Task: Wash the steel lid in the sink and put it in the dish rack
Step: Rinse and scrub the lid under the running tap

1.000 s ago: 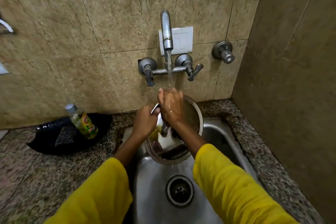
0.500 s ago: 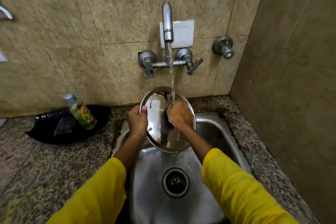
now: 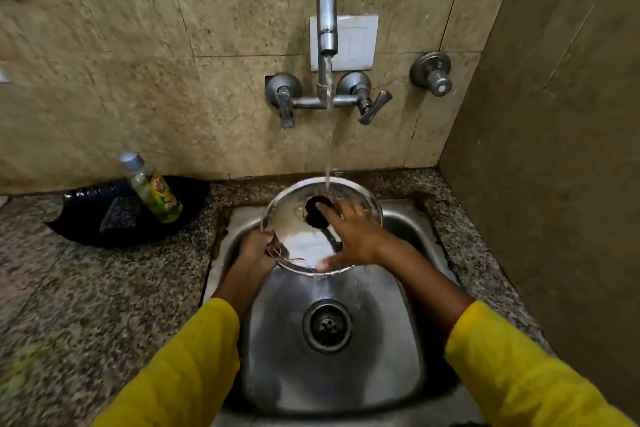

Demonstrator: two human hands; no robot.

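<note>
A round steel lid [image 3: 298, 218] with a black knob [image 3: 313, 210] is held over the back of the steel sink [image 3: 329, 374], knob side up. Water from the tap [image 3: 327, 14] falls onto it near the knob. My left hand [image 3: 256, 248] grips the lid's left rim. My right hand [image 3: 353, 236] lies flat on the lid's top with fingers spread, fingertips by the knob and thumb near the front rim. No dish rack is in view.
A black tray [image 3: 86, 218] with a green-labelled soap bottle [image 3: 152, 189] sits on the granite counter [image 3: 104, 288] to the left. The sink drain [image 3: 327, 326] is below the lid. Tap handles [image 3: 374, 107] and a wall valve [image 3: 433, 74] are on the tiled wall. A side wall stands close on the right.
The lid has been turned over: its shiny underside faced me before, now the knob side is up and lies flatter. My right hand went from a closed rub to a flat spread.
</note>
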